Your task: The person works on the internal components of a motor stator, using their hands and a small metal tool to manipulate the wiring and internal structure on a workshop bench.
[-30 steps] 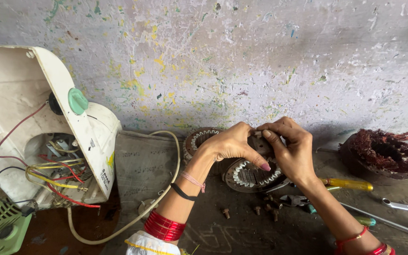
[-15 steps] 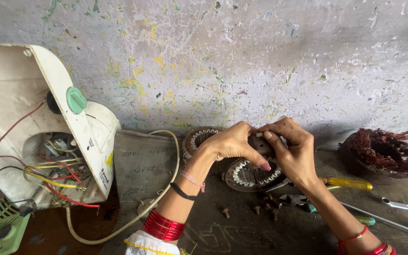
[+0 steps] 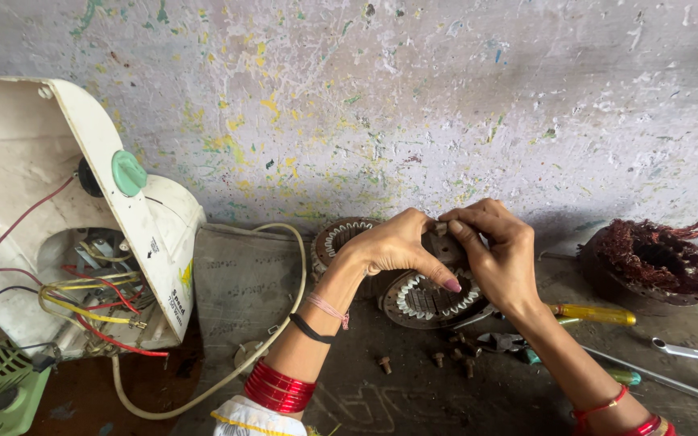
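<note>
Between both hands, raised just above the bench near the wall, sits a small dark metal part [image 3: 443,242]. The left hand [image 3: 393,246] closes its fingers around one side, and the right hand [image 3: 494,254] pinches the top with fingertips. Work looks partway: directly below, a stator ring [image 3: 430,299] with pale slot liners lies bare of wire, a second ring [image 3: 341,238] lies behind, loose bolts [image 3: 446,359] are scattered, and a stripped copper winding [image 3: 652,258] sits apart at right. Further left, the open white appliance housing [image 3: 147,234] bears a small yellow label and a black arrow mark beside its green knob [image 3: 128,173].
</note>
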